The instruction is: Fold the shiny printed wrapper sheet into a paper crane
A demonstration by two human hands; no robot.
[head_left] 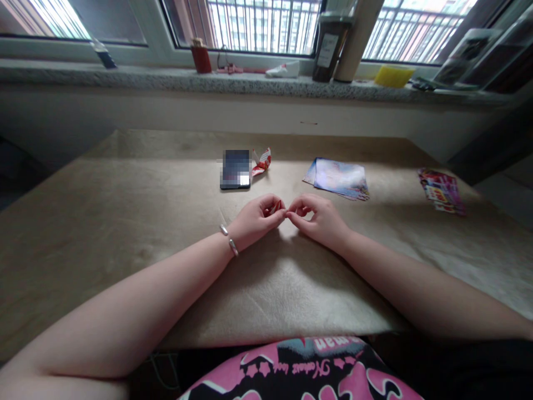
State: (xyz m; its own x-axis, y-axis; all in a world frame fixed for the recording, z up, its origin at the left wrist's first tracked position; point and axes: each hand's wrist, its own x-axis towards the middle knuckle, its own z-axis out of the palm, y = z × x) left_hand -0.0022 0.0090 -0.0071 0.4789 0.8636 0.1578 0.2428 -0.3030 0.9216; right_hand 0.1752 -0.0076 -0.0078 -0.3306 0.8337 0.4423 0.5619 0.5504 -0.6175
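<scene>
**Paper pinched at the table's middle**

A tan table (125,222) below a window sill is seen. The left hand (256,222) and right hand (318,219) are met fingertip to fingertip, both curled shut, and a small red-and-white paper (275,208) is pinched between them. Just beyond the left hand a phone (235,168) and a wrapper (261,161) are laid; beyond the right, cards (339,178).

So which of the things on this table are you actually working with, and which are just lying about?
In hand:
- small red-and-white folded paper piece, pinched between left hand and right hand

Lying about:
- phone
- red-and-white folded paper beside the phone
- stack of blue printed sheets
- colourful packet at the far right
- items along the windowsill
</scene>
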